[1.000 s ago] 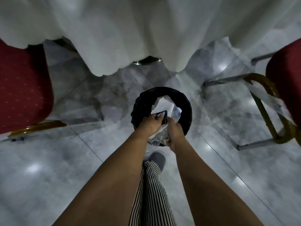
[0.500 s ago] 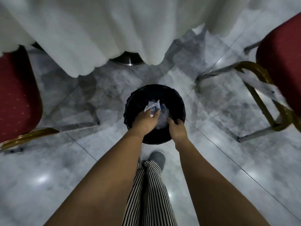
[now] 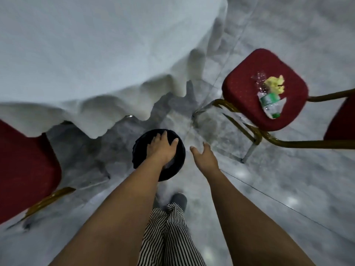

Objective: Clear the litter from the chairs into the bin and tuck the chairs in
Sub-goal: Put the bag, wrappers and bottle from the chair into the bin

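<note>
Left hand (image 3: 162, 148) flat over round black bin (image 3: 139, 150), holding nothing | right hand (image 3: 205, 156) spread, empty | next: grip crushed clear bottle (image 3: 269, 101) mid-body (crumpled yellow paper (image 3: 274, 84) alongside).

Around the one black bin (image 3: 137, 150) stand three red chairs: one (image 3: 26, 169) to its left, one (image 3: 249, 93) up to its right, and part of a third (image 3: 341, 120) further right. The second chair's seat carries one crushed plastic bottle (image 3: 269, 103), one yellow crumpled scrap (image 3: 275, 84) and one clear wrapper (image 3: 259, 77). Two hands are counted: the left hand (image 3: 161, 148) over the bin and the right hand (image 3: 204, 158) just right of it.

dim, bluish | soft motion blur | wide-angle edge warp | floor (image 3: 288, 189) glare spots
</note>
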{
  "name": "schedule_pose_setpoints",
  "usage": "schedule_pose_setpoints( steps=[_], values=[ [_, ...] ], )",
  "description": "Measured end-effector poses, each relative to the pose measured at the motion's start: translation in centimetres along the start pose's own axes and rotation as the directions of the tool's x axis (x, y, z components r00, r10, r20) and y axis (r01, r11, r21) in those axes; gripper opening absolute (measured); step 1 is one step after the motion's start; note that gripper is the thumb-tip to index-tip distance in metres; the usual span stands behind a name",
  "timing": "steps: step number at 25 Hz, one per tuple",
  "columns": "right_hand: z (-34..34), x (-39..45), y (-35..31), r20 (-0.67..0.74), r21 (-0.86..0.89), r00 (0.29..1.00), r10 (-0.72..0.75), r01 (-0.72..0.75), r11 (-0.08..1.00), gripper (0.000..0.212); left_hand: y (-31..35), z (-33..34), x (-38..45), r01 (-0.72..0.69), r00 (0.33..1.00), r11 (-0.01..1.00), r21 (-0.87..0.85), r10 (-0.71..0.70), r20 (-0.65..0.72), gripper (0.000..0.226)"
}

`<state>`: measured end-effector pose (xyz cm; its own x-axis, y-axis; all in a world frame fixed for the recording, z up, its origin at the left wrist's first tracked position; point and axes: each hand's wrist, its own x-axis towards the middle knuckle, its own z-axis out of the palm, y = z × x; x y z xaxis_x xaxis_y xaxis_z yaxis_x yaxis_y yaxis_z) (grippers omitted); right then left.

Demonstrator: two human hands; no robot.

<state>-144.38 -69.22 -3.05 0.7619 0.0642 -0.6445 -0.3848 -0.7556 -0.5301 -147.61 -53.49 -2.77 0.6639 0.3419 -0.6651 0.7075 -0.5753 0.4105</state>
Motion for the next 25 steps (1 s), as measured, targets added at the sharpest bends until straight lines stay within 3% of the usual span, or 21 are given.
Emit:
schedule_pose_setpoints(
  steps=[6, 12, 20, 25],
  values=[
    [-8.1, 0.0, -2.6, -0.145, 0.014, 0.989, -0.033, 0.035, 0.999, 0.077, 8.5, -3.4, -0.4, -0.121, 0.993, 0.993, -0.018, 0.121, -0.006, 0.072],
    [-15.9, 5.3, -3.1, -0.239, -0.027, 0.968, -0.07, 0.066, 0.997, 0.078, 17.5, -3.3, 2.9, -0.15, 0.989, 0.988, -0.031, 0.15, -0.006, 0.078],
    [-28.1, 18.0, 0.7, -0.318, -0.107, 0.948, -0.032, -0.002, 0.994, 0.078, 33.2, 4.6, 11.5, -0.021, 0.999, 0.973, -0.231, 0.032, 0.042, 0.077],
    [-33.5, 25.5, 3.0, -0.303, -0.129, 0.952, 0.032, -0.075, 0.989, 0.087, 40.1, 10.4, 15.8, 0.135, 0.978, 0.92, -0.367, -0.065, 0.196, 0.083]
  ],
)
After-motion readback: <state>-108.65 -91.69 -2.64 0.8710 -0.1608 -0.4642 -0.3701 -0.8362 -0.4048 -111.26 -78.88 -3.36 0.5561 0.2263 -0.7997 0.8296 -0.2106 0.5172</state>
